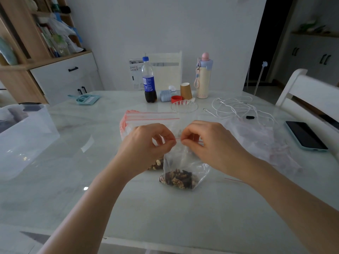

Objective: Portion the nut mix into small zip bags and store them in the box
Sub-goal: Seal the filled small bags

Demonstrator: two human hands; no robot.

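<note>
1. Head view: both forearms reach forward over the counter (55, 180), wrists raised, knuckles up
2. The left hand (146, 143) has its grip narrowed to a pinch, thumb and forefinger on the red zip line of the small zip bag (183, 162)
3. The right hand (207, 142) pinches the same seal just beside it; the fingertips nearly meet
4. The bag hangs upright, long axis vertical, mouth at the top, seal running left to right
5. The nut mix (178, 178) sits in the bag's bottom, which rests on the counter
6. A stack of empty bags (146, 118) lies behind the hands; the clear box (25, 136) stands at the left edge
</note>
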